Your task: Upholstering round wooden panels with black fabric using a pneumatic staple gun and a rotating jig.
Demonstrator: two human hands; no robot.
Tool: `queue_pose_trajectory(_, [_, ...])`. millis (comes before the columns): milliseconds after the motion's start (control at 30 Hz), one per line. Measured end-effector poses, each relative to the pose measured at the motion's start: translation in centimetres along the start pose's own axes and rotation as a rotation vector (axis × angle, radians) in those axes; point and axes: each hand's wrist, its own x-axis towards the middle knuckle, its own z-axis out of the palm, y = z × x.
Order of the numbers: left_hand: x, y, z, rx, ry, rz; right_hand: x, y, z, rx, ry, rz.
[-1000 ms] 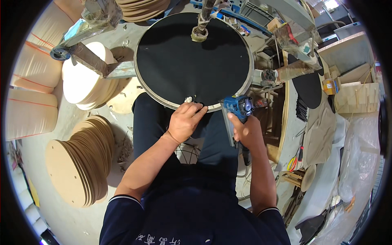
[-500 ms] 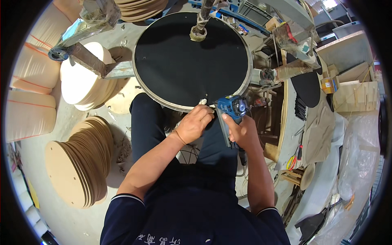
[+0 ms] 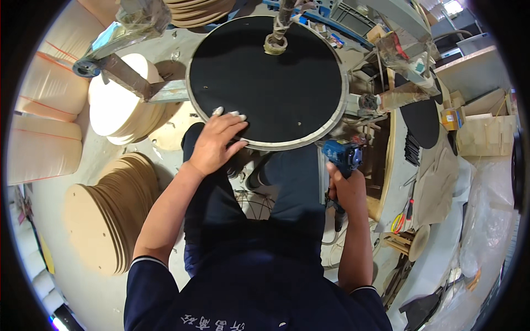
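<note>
A round disc covered in black fabric [image 3: 265, 83], with a pale rim, lies level over my knees. On its near left edge rests my left hand [image 3: 212, 144], fingers spread, palm down, white covers on some fingertips. It grips nothing. My right hand [image 3: 349, 186] is closed round the handle of a blue staple gun [image 3: 341, 154], held just off the disc's near right rim above my right thigh. A wrapped post [image 3: 276, 43] stands against the disc's top at the far side.
Tan round boards [image 3: 102, 226] are stacked on the floor at left, with paler discs [image 3: 122, 105] behind them. Metal arms [image 3: 168, 92] flank the disc. At right, a bench carries red-and-yellow-handled scissors [image 3: 397, 222], black strips [image 3: 412, 150] and a black oval piece [image 3: 420, 122].
My left hand has moved left along the rim and spread its fingers. The staple gun has drawn right, away from the rim. Marks on the disc have turned counterclockwise.
</note>
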Motion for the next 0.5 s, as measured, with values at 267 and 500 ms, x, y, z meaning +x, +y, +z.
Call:
queue_pose_trajectory(267, [-0.1, 0.4, 2.8, -0.059, 0.101, 0.003, -1.0, 0.2, 0.4, -0.016, -0.018, -0.038])
queue_pose_trajectory(500, [0.7, 1.3, 3.3, 0.226, 0.072, 0.225, -1.7, 0.7, 0.2, 0.007, 0.003, -0.085])
